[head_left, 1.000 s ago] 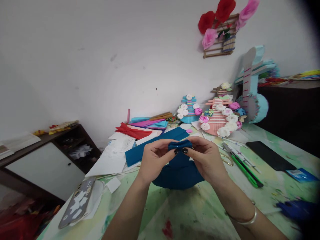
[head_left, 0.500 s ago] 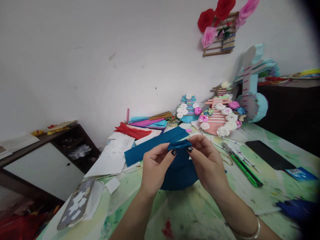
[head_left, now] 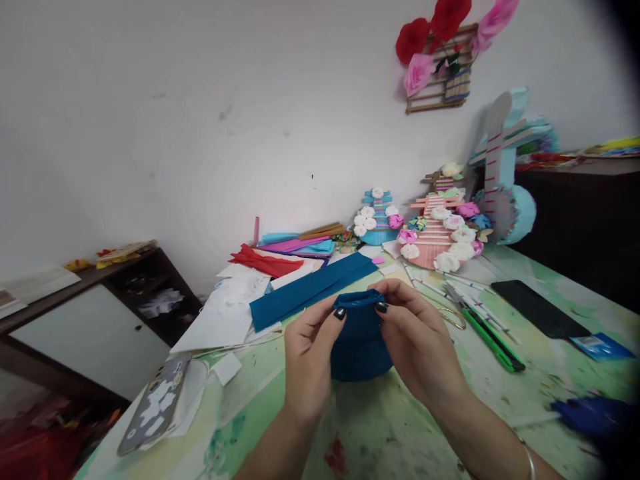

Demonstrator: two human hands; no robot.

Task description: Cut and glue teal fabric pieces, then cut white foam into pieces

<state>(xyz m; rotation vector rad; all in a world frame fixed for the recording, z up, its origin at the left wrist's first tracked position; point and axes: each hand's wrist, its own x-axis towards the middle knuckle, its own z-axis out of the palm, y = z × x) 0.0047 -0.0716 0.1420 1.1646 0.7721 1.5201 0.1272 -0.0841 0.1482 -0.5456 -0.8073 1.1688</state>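
Between my two hands is a piece of dark blue crepe paper point(head_left: 361, 353), its top edge folded over and showing a shiny wet-looking line. My left hand point(head_left: 311, 347) pinches the fold's left end, thumb in front and fingers behind. At the right end, my right hand point(head_left: 420, 333) pinches the same fold between thumb and fingers. The lower part of the paper hangs rounded above the table; whether anything stiff lies inside it cannot be seen. Just behind my hands lies a long folded strip of the same blue paper point(head_left: 310, 288).
A green utility knife point(head_left: 493, 337), gold-handled scissors point(head_left: 453, 318) and a black phone-like slab point(head_left: 540, 309) lie to the right. A patterned phone case point(head_left: 155, 403) is at the left edge. Flower-trimmed lute models point(head_left: 433, 233) stand at the back, beside stacked coloured paper point(head_left: 297, 245).
Both hands have lowered the folded top edge slightly toward me. The fold now looks more upright, with more of its shiny line showing. Both hands keep their pinch.
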